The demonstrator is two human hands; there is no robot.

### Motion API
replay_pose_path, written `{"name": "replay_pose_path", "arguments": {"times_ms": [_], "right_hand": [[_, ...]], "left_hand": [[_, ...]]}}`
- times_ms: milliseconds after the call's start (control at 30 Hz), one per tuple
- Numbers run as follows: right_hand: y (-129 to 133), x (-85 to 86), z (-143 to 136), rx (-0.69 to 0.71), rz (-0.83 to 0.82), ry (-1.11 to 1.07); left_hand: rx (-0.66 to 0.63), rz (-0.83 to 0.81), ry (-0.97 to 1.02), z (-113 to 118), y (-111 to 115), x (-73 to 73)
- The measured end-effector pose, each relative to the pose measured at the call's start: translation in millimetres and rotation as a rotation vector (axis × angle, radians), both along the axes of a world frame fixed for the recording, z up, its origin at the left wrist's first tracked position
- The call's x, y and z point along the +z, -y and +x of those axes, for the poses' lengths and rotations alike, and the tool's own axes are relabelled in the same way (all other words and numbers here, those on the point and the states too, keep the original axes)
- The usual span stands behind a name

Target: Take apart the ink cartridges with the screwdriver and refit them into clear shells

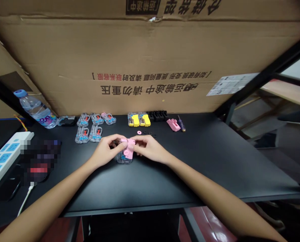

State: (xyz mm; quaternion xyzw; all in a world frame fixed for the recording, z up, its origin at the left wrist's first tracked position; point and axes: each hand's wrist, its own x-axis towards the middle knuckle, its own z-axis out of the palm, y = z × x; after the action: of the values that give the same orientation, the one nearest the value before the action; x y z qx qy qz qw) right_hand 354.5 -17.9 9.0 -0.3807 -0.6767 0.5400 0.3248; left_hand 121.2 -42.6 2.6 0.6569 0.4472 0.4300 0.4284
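Observation:
Near the middle of the black table, my left hand (108, 150) and my right hand (151, 148) are closed on the same small clear plastic case with a pink cover (130, 152). Both thumbs press on the pink part, which has a round pink disc on its front. The clear lower end shows some blue inside. My other fingers are partly hidden behind it. Just beyond my hands lie a pink ring (139, 132) and a few small dark pieces (150, 133).
Several clear cases (83, 134) stand back left; two yellow-fronted ones (134, 120) are beside black parts (157, 116). Farther right lie pink pieces (173, 124) and a screwdriver (182, 124). A bottle (39, 111) and power strip (7, 154) are left. Cardboard (150, 50) walls the back.

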Motion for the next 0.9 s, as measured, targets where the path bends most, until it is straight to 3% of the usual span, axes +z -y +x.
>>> {"name": "replay_pose_path", "arguments": {"times_ms": [100,167,267,333,433,500,700,900], "right_hand": [[-1.8,-0.9,2.0,-0.173,0.023,-0.06],[-2.8,-0.3,2.5,-0.215,0.041,-0.082],[-1.8,0.3,1.7,-0.025,0.033,-0.031],[-1.1,-0.2,1.6,0.017,0.012,-0.011],[-2.1,-0.4,2.9,-0.182,0.01,-0.068],[-2.5,0.8,3.1,-0.24,0.029,-0.097],[4.3,2.5,-1.1,0.089,0.003,0.016],[1.1,-8.9,-1.2,0.041,-0.099,-0.028]], "left_hand": [[0.145,0.064,0.058,-2.5,-1.8,0.5],[0.193,0.064,0.088,-3.4,-3.1,-1.8],[0.05,0.008,0.031,-1.2,-1.8,-3.9],[0.023,0.005,0.014,0.6,-0.3,-2.2],[0.19,0.05,0.119,0.2,-0.5,1.5],[0.247,0.048,0.167,-0.8,-1.6,1.5],[0.028,-0.007,0.0,2.4,0.7,-8.3],[-0.02,-0.092,0.111,1.2,-2.1,-9.6]]}}
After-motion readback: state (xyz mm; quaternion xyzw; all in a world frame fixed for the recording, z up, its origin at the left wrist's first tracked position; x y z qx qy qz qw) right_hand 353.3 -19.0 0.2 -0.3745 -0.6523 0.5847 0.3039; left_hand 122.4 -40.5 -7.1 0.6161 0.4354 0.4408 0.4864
